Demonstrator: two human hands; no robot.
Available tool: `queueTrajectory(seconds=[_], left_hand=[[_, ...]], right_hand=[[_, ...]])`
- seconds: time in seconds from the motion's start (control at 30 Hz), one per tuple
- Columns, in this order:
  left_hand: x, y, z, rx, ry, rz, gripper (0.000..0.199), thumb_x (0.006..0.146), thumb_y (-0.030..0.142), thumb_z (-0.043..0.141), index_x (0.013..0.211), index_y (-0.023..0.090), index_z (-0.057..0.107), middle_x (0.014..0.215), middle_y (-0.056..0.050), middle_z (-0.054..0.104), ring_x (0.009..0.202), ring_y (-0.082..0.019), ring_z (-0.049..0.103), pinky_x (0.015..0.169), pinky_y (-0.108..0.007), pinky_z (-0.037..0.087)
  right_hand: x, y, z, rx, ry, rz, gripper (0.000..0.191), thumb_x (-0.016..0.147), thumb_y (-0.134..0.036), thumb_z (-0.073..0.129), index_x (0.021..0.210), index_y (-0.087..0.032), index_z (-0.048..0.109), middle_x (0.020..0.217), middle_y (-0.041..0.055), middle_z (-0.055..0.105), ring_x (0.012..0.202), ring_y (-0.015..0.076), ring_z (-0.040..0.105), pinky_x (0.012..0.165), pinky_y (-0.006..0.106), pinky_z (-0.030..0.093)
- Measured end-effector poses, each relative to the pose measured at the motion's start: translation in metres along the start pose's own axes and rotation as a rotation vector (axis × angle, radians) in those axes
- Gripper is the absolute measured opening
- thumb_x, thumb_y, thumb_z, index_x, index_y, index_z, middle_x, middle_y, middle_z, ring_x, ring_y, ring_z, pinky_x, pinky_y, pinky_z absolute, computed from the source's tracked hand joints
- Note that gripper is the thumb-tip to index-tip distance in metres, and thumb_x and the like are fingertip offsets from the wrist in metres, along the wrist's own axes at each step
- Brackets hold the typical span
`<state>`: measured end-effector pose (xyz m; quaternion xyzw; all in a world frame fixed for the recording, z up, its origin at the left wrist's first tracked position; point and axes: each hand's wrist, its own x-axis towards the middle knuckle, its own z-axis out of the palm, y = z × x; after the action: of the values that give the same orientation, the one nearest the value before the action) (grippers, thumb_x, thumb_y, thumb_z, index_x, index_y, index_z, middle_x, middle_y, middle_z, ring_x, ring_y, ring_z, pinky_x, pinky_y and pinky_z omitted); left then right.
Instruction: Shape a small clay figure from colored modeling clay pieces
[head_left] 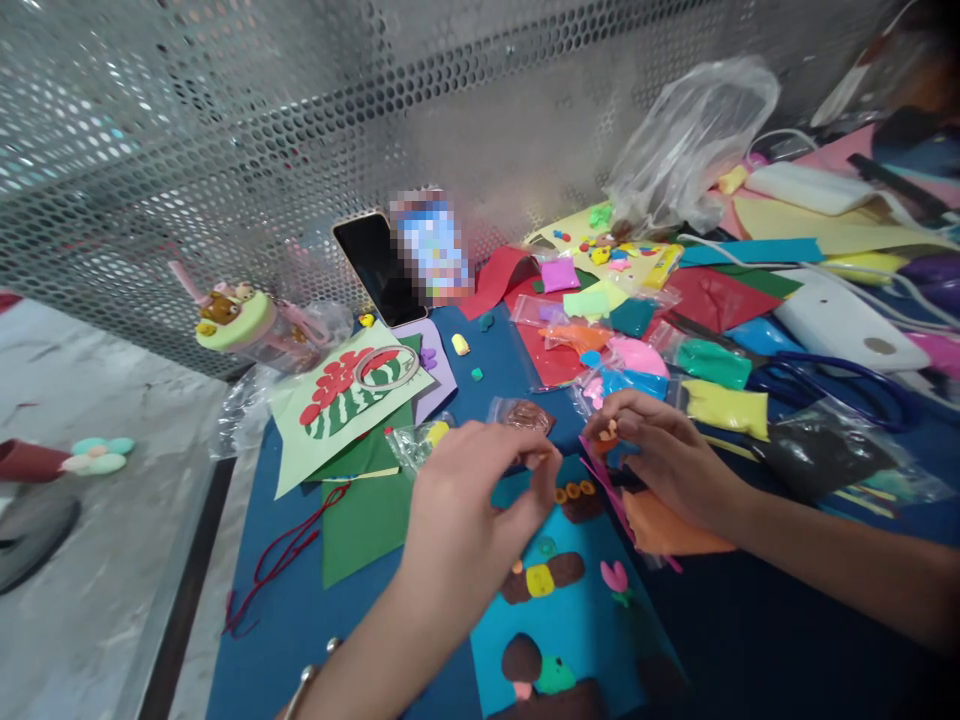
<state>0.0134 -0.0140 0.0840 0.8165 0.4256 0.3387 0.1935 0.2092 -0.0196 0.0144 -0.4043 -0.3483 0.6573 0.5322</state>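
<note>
The right hand [664, 455] is pinching a small orange, soft-looking clay lump [606, 432] between its fingertips. The left hand [472, 490] is curling its thumb and fingers nearly together; whether they are clasping anything, I cannot tell.

Below and between both grips, a bright blue rectangular sheet [589, 635] is lying flat, partly hidden under the left hand. The work is looking well advanced: a brown clay bar with orange rings [577, 503] is sitting just below the gap between the hands, and a brown-and-yellow clay bar [541, 578] is lying nearer the wearer. Farther below the grips, a dark brown clay mushroom shape [521, 660] is resting beside a teal-green clay lump [556, 676]. Bare blue is showing between pieces, and the orange lump is not yet lying there.

The sheet's long axis is running from the hands toward the wearer, slanting slightly rightward. Below the right grip, a pink clay tulip with green leaves [615, 578] is pointing its petals away from the wearer.
</note>
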Motion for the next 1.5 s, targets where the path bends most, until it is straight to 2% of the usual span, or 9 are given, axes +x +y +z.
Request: queueTrajectory(seconds=[0.1, 0.33, 0.47, 0.63, 0.8, 0.9, 1.17, 1.37, 1.5], left_hand=[[0.005, -0.005, -0.007, -0.022, 0.041, -0.047, 0.008, 0.08, 0.012, 0.062, 0.078, 0.019, 0.065, 0.073, 0.002, 0.069, 0.068, -0.011, 0.061, 0.065, -0.024, 0.046], [0.006, -0.014, -0.007, -0.168, 0.09, -0.162, 0.006, 0.078, 0.015, 0.068, 0.076, 0.021, 0.067, 0.072, 0.004, 0.07, 0.065, -0.009, 0.062, 0.06, -0.017, 0.049], [0.007, -0.017, -0.011, -0.117, 0.084, -0.101, 0.013, 0.078, 0.019, 0.07, 0.068, 0.018, 0.061, 0.065, 0.004, 0.064, 0.06, -0.007, 0.057, 0.057, -0.016, 0.045], [0.008, -0.019, -0.014, 0.075, 0.046, 0.0, 0.024, 0.086, 0.024, 0.061, 0.064, 0.017, 0.056, 0.06, 0.003, 0.058, 0.056, -0.009, 0.054, 0.053, -0.021, 0.04], [0.01, -0.025, -0.019, 0.134, 0.121, 0.07, 0.004, 0.085, 0.019, 0.062, 0.084, 0.018, 0.065, 0.081, -0.001, 0.07, 0.076, -0.013, 0.064, 0.07, -0.023, 0.049], [0.01, -0.032, -0.023, 0.148, 0.159, 0.088, 0.009, 0.087, 0.016, 0.059, 0.09, 0.019, 0.067, 0.09, -0.002, 0.072, 0.084, -0.013, 0.066, 0.077, -0.023, 0.05], [0.011, -0.04, -0.021, 0.091, 0.144, 0.038, 0.003, 0.083, 0.02, 0.066, 0.08, 0.018, 0.066, 0.076, 0.001, 0.07, 0.07, -0.012, 0.065, 0.067, -0.022, 0.05], [0.013, -0.041, -0.02, -0.034, 0.197, -0.019, 0.006, 0.077, 0.015, 0.071, 0.078, 0.02, 0.068, 0.078, 0.002, 0.071, 0.073, -0.012, 0.064, 0.069, -0.024, 0.051], [0.014, -0.041, -0.019, -0.057, 0.171, -0.048, 0.008, 0.078, 0.014, 0.069, 0.081, 0.021, 0.07, 0.081, 0.001, 0.072, 0.077, -0.014, 0.065, 0.073, -0.027, 0.052]], right_hand=[[0.0, 0.001, -0.001, -0.011, -0.017, -0.007, 0.008, 0.079, -0.032, 0.069, 0.078, -0.024, 0.066, 0.079, 0.0005, 0.066, 0.072, 0.0128, 0.062, 0.061, 0.023, 0.047], [0.0, 0.001, -0.002, -0.022, -0.03, -0.012, 0.007, 0.08, -0.031, 0.069, 0.077, -0.025, 0.069, 0.082, -0.0003, 0.066, 0.075, 0.0111, 0.062, 0.062, 0.02, 0.047], [0.001, 0.001, -0.002, -0.027, -0.041, -0.016, 0.007, 0.079, -0.032, 0.07, 0.078, -0.025, 0.069, 0.08, -0.0004, 0.066, 0.072, 0.0117, 0.062, 0.062, 0.022, 0.047], [0.004, 0.0, 0.0, -0.09, -0.036, 0.015, 0.008, 0.082, -0.031, 0.067, 0.079, -0.024, 0.067, 0.084, -0.0003, 0.066, 0.079, 0.0119, 0.062, 0.066, 0.022, 0.047], [0.022, -0.004, 0.017, -0.072, -0.057, 0.012, 0.015, 0.076, -0.034, 0.072, 0.083, -0.023, 0.064, 0.083, 0.0, 0.067, 0.077, 0.0122, 0.063, 0.067, 0.022, 0.048], [0.035, -0.001, 0.03, -0.026, -0.06, -0.002, 0.02, 0.071, -0.033, 0.076, 0.079, -0.022, 0.062, 0.08, 0.0, 0.068, 0.073, 0.012, 0.062, 0.064, 0.023, 0.048], [0.044, 0.018, 0.037, 0.003, -0.116, 0.088, 0.02, 0.073, -0.033, 0.074, 0.083, -0.022, 0.061, 0.081, -0.0004, 0.07, 0.075, 0.0115, 0.064, 0.063, 0.022, 0.047], [0.045, 0.017, 0.036, 0.032, -0.12, 0.111, 0.026, 0.068, -0.036, 0.079, 0.081, -0.022, 0.061, 0.078, -0.001, 0.07, 0.072, 0.0107, 0.063, 0.061, 0.021, 0.047], [0.045, 0.017, 0.035, 0.048, -0.143, 0.108, 0.024, 0.069, -0.036, 0.079, 0.079, -0.022, 0.063, 0.078, -0.0012, 0.07, 0.071, 0.0102, 0.064, 0.062, 0.021, 0.049]])
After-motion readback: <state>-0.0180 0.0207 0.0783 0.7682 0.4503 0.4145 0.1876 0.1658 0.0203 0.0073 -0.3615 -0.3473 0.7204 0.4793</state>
